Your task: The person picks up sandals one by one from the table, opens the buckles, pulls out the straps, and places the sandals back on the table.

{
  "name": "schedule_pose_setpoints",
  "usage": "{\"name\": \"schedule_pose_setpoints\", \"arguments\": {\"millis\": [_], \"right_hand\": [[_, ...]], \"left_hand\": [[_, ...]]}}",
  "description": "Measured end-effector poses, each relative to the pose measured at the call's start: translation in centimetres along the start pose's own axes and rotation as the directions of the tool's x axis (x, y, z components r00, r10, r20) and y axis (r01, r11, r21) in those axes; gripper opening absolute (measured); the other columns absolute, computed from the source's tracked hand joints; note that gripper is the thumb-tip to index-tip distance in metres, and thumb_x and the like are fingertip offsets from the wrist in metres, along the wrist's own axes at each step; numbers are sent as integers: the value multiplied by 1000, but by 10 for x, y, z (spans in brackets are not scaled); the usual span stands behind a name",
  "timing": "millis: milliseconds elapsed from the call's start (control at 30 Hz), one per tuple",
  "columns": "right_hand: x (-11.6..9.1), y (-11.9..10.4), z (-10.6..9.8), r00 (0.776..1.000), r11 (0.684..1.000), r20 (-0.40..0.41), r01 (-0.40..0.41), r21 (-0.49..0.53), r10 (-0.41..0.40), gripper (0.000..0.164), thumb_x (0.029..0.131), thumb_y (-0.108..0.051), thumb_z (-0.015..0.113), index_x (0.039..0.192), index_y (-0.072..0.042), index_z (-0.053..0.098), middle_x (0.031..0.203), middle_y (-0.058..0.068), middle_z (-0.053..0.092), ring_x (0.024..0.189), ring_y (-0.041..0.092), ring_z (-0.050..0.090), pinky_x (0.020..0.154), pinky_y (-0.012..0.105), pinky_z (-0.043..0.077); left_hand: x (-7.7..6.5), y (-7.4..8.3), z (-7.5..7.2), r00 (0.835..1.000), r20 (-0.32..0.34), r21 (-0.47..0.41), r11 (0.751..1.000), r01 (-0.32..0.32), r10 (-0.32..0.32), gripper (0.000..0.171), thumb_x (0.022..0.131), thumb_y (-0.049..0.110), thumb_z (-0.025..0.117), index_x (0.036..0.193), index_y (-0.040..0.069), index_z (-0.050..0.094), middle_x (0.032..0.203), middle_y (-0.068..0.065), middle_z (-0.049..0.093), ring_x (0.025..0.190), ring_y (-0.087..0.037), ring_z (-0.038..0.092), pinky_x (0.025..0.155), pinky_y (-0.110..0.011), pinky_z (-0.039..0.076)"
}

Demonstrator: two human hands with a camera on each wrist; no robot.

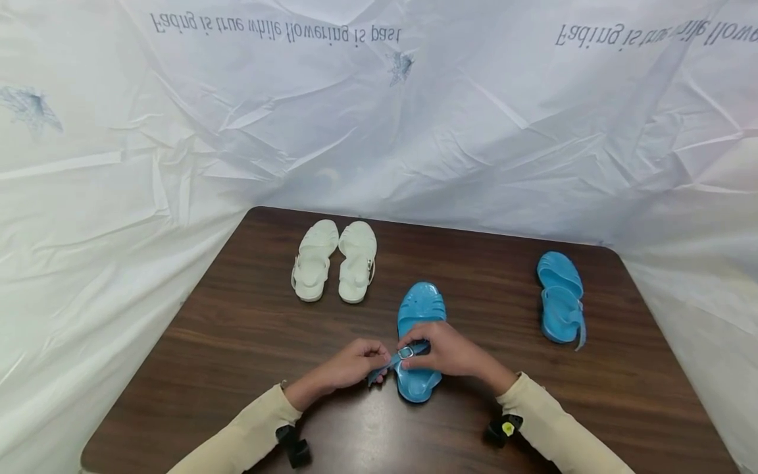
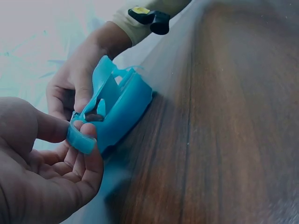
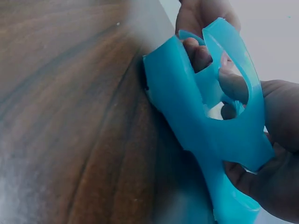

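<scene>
A blue jelly sandal (image 1: 422, 303) lies on the table, toe pointing away, its ankle strap (image 1: 385, 368) drawn out to the left through a silver buckle (image 1: 405, 353). My left hand (image 1: 358, 363) pinches the strap's free end between thumb and fingers; in the left wrist view that blue strap end (image 2: 80, 140) curves between the fingertips. My right hand (image 1: 450, 350) grips the strap around the buckle from above the sandal. In the right wrist view the sandal's side (image 3: 177, 98) shows close, with the right thumb (image 3: 233, 86) behind the strap opening.
Another blue sandal (image 1: 559, 296) lies at the table's right, its strap hanging loose. A pair of white sandals, the left one (image 1: 314, 260) and the right one (image 1: 357, 262), stands near the back edge. White printed sheeting (image 1: 379, 131) hangs behind the brown table (image 1: 249, 329).
</scene>
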State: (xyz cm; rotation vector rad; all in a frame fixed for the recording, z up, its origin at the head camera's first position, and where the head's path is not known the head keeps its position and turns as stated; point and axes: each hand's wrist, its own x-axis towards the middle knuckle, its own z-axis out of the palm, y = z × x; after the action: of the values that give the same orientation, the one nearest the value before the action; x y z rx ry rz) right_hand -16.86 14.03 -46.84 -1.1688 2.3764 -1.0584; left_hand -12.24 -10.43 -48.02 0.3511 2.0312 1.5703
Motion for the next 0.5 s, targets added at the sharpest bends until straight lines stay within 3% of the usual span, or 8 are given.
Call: {"name": "schedule_pose_setpoints", "arguments": {"millis": [300, 500], "right_hand": [[-4, -2, 6, 998, 1000, -60, -9, -5, 8, 27, 92, -33, 78, 112, -15, 77, 103, -13, 69, 92, 2, 63, 76, 25, 54], [-6, -2, 8, 996, 1000, -91, 9, -8, -10, 28, 92, -31, 78, 114, -14, 77, 104, -13, 70, 95, 4, 65, 78, 26, 54]], "left_hand": [[0, -2, 4, 1000, -8, -119, 993, 11, -12, 20, 104, 13, 57, 99, -3, 67, 82, -3, 65, 71, -12, 62, 65, -25, 51], [2, -5, 3, 999, -31, -43, 998, -34, 33, 20, 103, 16, 60, 98, -1, 69, 82, -5, 67, 71, -13, 62, 61, -23, 50]]}}
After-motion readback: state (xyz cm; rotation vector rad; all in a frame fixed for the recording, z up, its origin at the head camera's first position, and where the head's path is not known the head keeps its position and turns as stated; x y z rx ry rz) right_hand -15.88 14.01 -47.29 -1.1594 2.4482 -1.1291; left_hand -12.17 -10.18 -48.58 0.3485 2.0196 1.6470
